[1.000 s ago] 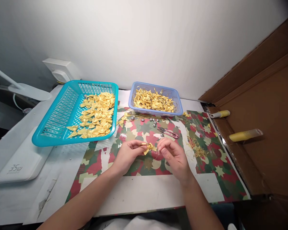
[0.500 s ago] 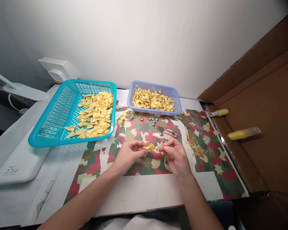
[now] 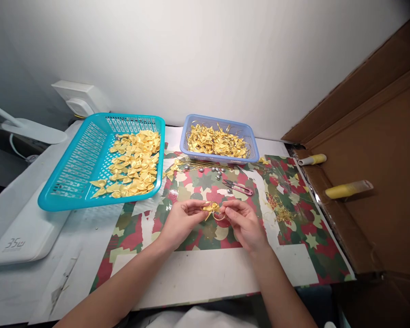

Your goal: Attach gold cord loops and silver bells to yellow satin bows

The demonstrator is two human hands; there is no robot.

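Note:
Over the patterned sheet, my left hand [image 3: 184, 219] pinches a small yellow ribbon bow [image 3: 211, 207] between thumb and fingertips. My right hand [image 3: 245, 222] is closed just right of the bow, its thumb and forefinger pinching a thin gold cord [image 3: 220, 217] that curves in a loop below the bow. Where the cord meets the bow is too small to make out. Beyond my hands lie pink thread snips [image 3: 239, 187] and several silver bells [image 3: 218, 173]. Gold cords [image 3: 208, 165] are laid out behind the bells.
A teal basket [image 3: 85, 200] with yellow bows stands at the left, a blue basket [image 3: 221, 158] with corded bows at the back. Thread scraps [image 3: 280, 209] lie on the right. Yellow tubes [image 3: 348, 189] stick out from the cardboard [image 3: 378, 136]. A white lamp base [image 3: 23, 237] is at far left.
My right hand has moved left, closer to the bow, and the cord now bends into a small loop beneath it. My left hand stays almost where it was, holding the bow.

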